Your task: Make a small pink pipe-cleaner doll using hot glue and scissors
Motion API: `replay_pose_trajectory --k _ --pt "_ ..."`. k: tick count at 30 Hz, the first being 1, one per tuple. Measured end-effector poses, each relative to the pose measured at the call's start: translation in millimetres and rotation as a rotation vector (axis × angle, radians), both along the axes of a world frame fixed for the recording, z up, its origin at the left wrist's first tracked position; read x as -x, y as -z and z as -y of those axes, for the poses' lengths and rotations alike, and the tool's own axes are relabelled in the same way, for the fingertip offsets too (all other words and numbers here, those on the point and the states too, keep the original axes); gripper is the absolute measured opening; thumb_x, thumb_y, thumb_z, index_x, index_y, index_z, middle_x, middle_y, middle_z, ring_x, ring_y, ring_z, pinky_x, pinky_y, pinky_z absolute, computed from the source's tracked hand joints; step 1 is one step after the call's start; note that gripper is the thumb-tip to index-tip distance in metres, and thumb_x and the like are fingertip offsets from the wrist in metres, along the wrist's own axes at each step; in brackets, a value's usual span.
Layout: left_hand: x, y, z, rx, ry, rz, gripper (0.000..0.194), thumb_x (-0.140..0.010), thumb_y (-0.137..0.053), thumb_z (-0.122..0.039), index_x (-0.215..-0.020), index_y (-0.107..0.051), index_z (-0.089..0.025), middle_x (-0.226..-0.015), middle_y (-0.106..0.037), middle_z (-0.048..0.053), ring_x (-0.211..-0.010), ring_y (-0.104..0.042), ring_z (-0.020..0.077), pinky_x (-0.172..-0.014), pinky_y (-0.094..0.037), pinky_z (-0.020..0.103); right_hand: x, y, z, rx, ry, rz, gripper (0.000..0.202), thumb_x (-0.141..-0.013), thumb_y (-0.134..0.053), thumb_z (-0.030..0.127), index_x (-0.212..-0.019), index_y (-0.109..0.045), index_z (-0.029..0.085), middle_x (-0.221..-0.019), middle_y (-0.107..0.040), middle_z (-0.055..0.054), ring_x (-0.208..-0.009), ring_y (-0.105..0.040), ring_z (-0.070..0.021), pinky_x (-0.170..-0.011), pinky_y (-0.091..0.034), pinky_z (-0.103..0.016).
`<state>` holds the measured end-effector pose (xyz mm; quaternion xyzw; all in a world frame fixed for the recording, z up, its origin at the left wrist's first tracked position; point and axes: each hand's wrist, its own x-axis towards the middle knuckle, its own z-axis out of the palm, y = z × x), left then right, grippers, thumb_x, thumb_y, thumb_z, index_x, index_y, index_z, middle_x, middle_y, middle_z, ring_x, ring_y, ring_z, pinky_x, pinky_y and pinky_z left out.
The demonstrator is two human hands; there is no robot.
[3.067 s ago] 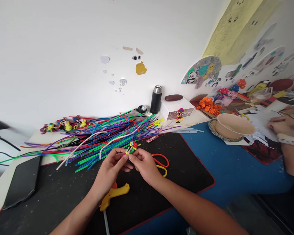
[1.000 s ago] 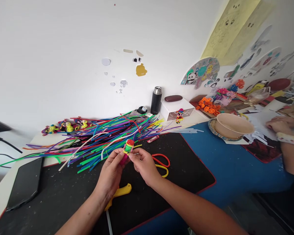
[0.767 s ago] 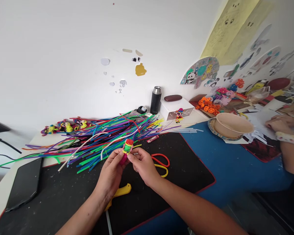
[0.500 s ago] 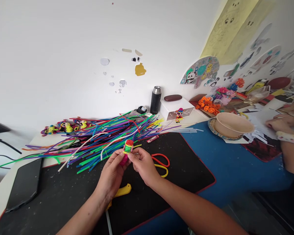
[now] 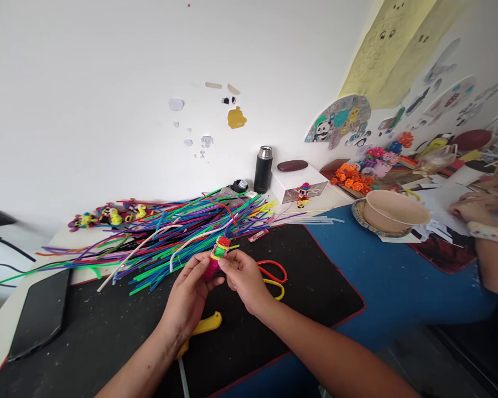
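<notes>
Between my two hands is a small pipe-cleaner doll, with a red top, yellow bands, a green middle and a magenta lower part. My left hand grips its magenta part between thumb and fingers. My right hand pinches its right side, and the fingertips partly hide what they touch. Below my left wrist lies a yellow glue gun, partly covered by the arm. Scissors with red and yellow handles rest beside my right hand. A heap of coloured pipe cleaners spreads behind both hands.
A black mat covers the near table. Finished dolls lie at the left, and another doll stands before a white box. A black bottle stands at the wall. A bowl and another person's arm are right.
The doll has tilted to the right, and its red top has shifted slightly right. My left fingers have moved a little on it; both hands still hold it.
</notes>
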<state>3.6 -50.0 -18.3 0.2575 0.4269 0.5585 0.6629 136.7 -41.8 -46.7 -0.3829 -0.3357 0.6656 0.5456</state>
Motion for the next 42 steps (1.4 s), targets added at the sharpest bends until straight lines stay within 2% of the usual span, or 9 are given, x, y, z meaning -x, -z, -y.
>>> replay_pose_trajectory --k 4,8,27,36,42 --pt "-0.6 -1.3 0.4 0.025 -0.014 -0.005 0.036 -0.071 -0.094 -0.045 -0.090 -0.079 -0.018 -0.096 -0.067 0.003 -0.085 -0.063 0.0197 -0.064 -0.065 0.032 -1.1 2.3 1.1 0.007 -0.003 0.008 0.045 -0.076 -0.088 0.056 -0.084 -0.062 0.020 -0.052 -0.042 0.013 -0.042 -0.026 -0.0055 -0.042 -0.018 -0.023" --pt "-0.5 0.8 -0.3 0.053 -0.035 0.005 0.037 -0.067 -0.098 -0.041 -0.086 -0.075 -0.018 -0.091 -0.068 0.001 -0.080 -0.063 0.0177 -0.062 -0.064 0.030 -0.6 3.6 2.7 -0.003 -0.016 0.022 0.044 -0.077 -0.086 0.056 -0.083 -0.061 0.021 -0.051 -0.042 0.013 -0.041 -0.026 -0.0057 -0.042 -0.018 -0.024" --pt "-1.2 2.8 -2.3 0.063 -0.024 0.015 0.041 -0.062 -0.102 -0.034 -0.087 -0.074 -0.017 -0.087 -0.067 0.001 -0.075 -0.063 0.0147 -0.059 -0.062 0.025 -3.2 0.8 2.6 0.022 -0.025 0.027 0.045 -0.075 -0.088 0.055 -0.081 -0.061 0.020 -0.050 -0.042 0.013 -0.041 -0.027 -0.0055 -0.042 -0.018 -0.023" --pt "-3.1 4.6 -0.6 -0.031 -0.048 -0.068 0.037 -0.067 -0.099 -0.038 -0.085 -0.073 -0.018 -0.077 -0.069 0.001 -0.068 -0.066 0.0150 -0.062 -0.061 0.025 -2.2 3.7 3.9 0.044 -0.030 0.037 0.042 -0.076 -0.086 0.054 -0.084 -0.063 0.020 -0.051 -0.042 0.012 -0.041 -0.026 -0.0057 -0.041 -0.016 -0.023" --pt "-5.2 6.6 -0.2 -0.053 -0.097 -0.109 0.041 -0.063 -0.100 -0.039 -0.084 -0.072 -0.018 -0.074 -0.071 0.000 -0.066 -0.066 0.0144 -0.061 -0.058 0.024 1.3 8.7 5.8 0.028 -0.032 0.048 0.043 -0.078 -0.084 0.056 -0.088 -0.065 0.019 -0.050 -0.040 0.013 -0.041 -0.024 -0.0059 -0.041 -0.016 -0.023"
